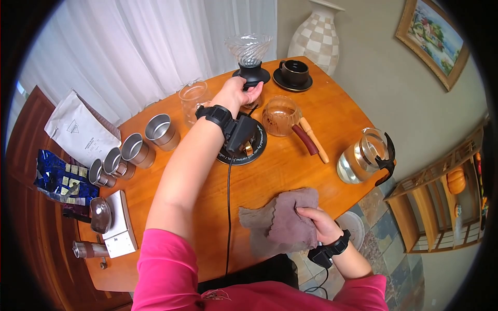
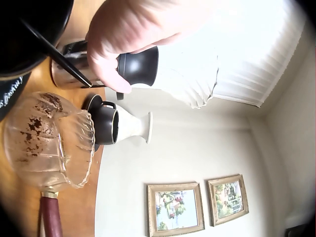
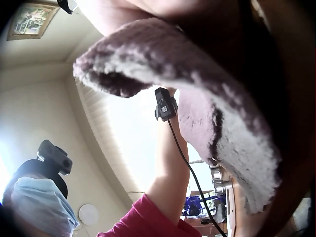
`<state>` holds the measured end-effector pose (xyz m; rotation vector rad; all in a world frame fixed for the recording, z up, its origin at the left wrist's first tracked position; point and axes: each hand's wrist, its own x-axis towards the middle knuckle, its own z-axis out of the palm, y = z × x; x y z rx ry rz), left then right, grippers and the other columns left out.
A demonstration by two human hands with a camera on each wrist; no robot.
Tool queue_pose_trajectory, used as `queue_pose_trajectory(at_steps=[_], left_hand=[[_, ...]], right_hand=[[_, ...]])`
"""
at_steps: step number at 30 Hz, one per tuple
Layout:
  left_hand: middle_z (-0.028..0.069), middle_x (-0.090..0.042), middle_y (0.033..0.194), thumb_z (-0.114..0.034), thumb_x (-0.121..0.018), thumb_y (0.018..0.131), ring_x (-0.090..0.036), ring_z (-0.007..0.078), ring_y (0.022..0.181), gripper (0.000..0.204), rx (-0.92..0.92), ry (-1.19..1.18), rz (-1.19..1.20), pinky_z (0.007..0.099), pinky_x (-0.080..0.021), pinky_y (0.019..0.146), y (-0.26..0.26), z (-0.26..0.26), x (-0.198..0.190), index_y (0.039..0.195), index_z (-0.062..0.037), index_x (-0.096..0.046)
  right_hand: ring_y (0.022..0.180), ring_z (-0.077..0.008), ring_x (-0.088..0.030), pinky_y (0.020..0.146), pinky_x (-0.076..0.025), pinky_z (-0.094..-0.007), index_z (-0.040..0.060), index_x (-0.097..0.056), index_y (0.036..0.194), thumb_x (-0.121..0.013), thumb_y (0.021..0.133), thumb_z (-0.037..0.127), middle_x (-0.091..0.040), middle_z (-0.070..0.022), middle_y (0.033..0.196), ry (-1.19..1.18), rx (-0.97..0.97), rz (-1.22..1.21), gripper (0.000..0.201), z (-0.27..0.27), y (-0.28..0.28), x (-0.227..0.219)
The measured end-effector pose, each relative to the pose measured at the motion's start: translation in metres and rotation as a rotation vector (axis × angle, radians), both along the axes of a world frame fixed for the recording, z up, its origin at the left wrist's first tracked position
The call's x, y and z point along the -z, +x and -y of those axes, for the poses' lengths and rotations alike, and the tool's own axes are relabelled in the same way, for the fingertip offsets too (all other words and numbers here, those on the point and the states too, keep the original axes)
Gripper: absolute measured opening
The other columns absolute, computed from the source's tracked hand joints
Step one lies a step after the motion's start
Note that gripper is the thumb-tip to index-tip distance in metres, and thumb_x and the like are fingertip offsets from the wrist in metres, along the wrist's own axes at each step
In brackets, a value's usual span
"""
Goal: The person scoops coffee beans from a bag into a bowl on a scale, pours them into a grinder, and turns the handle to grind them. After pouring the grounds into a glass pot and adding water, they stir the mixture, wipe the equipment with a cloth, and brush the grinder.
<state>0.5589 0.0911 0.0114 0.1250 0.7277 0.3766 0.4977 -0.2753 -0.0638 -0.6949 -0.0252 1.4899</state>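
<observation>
My left hand [image 1: 243, 94] reaches to the back of the table and holds a glass coffee dripper [image 1: 250, 49] by its black base [image 2: 140, 66]. The dripper's ribbed glass cone flares upward. Under that hand, a shiny cylindrical container [image 2: 74, 69] shows in the left wrist view, partly hidden by the fingers. My right hand [image 1: 322, 226] grips a mauve-grey cloth [image 1: 293, 220] at the table's front edge, thumb on top, the cloth spreading leftward. In the right wrist view the fuzzy cloth [image 3: 197, 74] hangs in folds across the picture.
Near the left hand stand a glass pot [image 1: 280, 118] with brown residue, a glass vessel [image 1: 194, 96] and a black cup [image 1: 294, 71] on a saucer. A water pitcher [image 1: 360, 158] is at the right edge. Several metal cups [image 1: 162, 130], coffee bags [image 1: 80, 129] and a white scale [image 1: 122, 223] line the left.
</observation>
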Motion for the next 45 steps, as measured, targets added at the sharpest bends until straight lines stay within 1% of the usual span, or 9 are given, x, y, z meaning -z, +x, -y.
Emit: queue_pose_trajectory(at_steps=[6, 8, 15, 18, 22, 25, 33, 39, 45], left_hand=[[0.0120, -0.039, 0.090, -0.012, -0.041, 0.091, -0.046, 0.0181, 0.068, 0.016, -0.025, 0.151, -0.110, 0.0289, -0.050, 0.056, 0.005, -0.006, 0.010, 0.104, -0.0034, -0.039], [0.0085, -0.040, 0.081, -0.013, -0.043, 0.090, -0.041, 0.0139, 0.057, 0.009, -0.008, 0.175, -0.048, 0.0244, -0.040, 0.047, 0.004, -0.005, 0.013, 0.096, -0.0067, -0.041], [0.0051, -0.040, 0.070, -0.012, -0.043, 0.091, -0.038, 0.0123, 0.050, 0.005, -0.049, 0.300, 0.161, 0.0254, -0.029, 0.042, -0.005, -0.007, 0.015, 0.091, -0.0098, -0.038], [0.0028, -0.037, 0.068, -0.013, -0.045, 0.092, -0.036, 0.0114, 0.053, 0.010, -0.077, 0.635, 0.184, 0.0231, -0.030, 0.044, -0.021, 0.015, -0.014, 0.090, -0.0103, -0.035], [0.0019, -0.038, 0.067, -0.011, -0.048, 0.090, -0.036, 0.0099, 0.054, 0.012, -0.074, 0.729, 0.299, 0.0227, -0.030, 0.045, -0.042, 0.025, -0.042, 0.090, -0.0105, -0.036], [0.0008, -0.038, 0.066, -0.011, -0.049, 0.090, -0.035, 0.0089, 0.054, 0.012, 0.041, 0.725, 0.446, 0.0223, -0.030, 0.045, -0.076, 0.029, -0.060, 0.087, -0.0104, -0.038], [-0.0042, -0.034, 0.059, -0.014, -0.047, 0.092, -0.033, 0.0051, 0.049, 0.005, 0.225, 0.822, 0.302, 0.0175, -0.027, 0.042, -0.235, 0.095, -0.087, 0.091, -0.0121, -0.043], [-0.0040, -0.036, 0.060, -0.007, -0.049, 0.088, -0.037, 0.0057, 0.050, 0.011, 0.104, 0.556, 0.148, 0.0179, -0.028, 0.044, -0.334, 0.149, -0.042, 0.099, -0.0101, -0.048], [-0.0030, -0.046, 0.071, -0.005, -0.049, 0.087, -0.036, 0.0047, 0.050, 0.017, 0.044, 0.611, 0.127, 0.0182, -0.027, 0.044, -0.368, 0.163, -0.013, 0.104, -0.0076, -0.049]], right_hand=[[0.105, -0.0230, -0.054, 0.091, -0.045, -0.0365, 0.0003, -0.042, 0.124, -0.051, 0.087, 0.008, -0.053, -0.0126, 0.117, 0.053, 0.029, 0.054, 0.039, 0.001, -0.001, 0.003], [0.106, -0.0229, -0.054, 0.092, -0.044, -0.0364, 0.0005, -0.042, 0.124, -0.051, 0.086, 0.008, -0.053, -0.0124, 0.117, 0.063, 0.026, 0.065, 0.040, 0.002, -0.001, 0.004], [0.106, -0.0227, -0.054, 0.091, -0.044, -0.0362, 0.0010, -0.041, 0.125, -0.052, 0.086, 0.009, -0.053, -0.0124, 0.117, 0.068, 0.017, 0.092, 0.041, 0.003, -0.003, 0.004], [0.106, -0.0227, -0.054, 0.091, -0.044, -0.0365, 0.0009, -0.041, 0.125, -0.052, 0.086, 0.010, -0.053, -0.0125, 0.117, 0.085, 0.019, 0.112, 0.041, 0.003, -0.003, 0.004], [0.106, -0.0228, -0.054, 0.092, -0.044, -0.0371, 0.0010, -0.041, 0.125, -0.052, 0.087, 0.011, -0.053, -0.0124, 0.117, 0.078, 0.026, 0.131, 0.041, 0.005, -0.003, 0.001], [0.106, -0.0229, -0.054, 0.092, -0.044, -0.0377, 0.0013, -0.041, 0.125, -0.053, 0.086, 0.010, -0.053, -0.0120, 0.117, 0.083, 0.037, 0.148, 0.041, 0.007, -0.004, 0.002], [0.109, -0.0226, -0.052, 0.094, -0.042, -0.0378, 0.0023, -0.040, 0.126, -0.056, 0.083, 0.008, -0.051, -0.0094, 0.118, 0.171, 0.050, 0.285, 0.046, 0.004, -0.006, 0.000], [0.109, -0.0235, -0.051, 0.094, -0.041, -0.0378, 0.0015, -0.039, 0.126, -0.058, 0.081, 0.009, -0.050, -0.0109, 0.120, 0.153, -0.079, 0.294, 0.050, -0.040, -0.039, -0.044], [0.113, -0.0183, -0.048, 0.095, -0.039, -0.0347, 0.0034, -0.034, 0.130, -0.054, 0.086, 0.009, -0.046, -0.0073, 0.124, 0.181, -0.321, 0.489, 0.049, -0.076, -0.079, -0.060]])
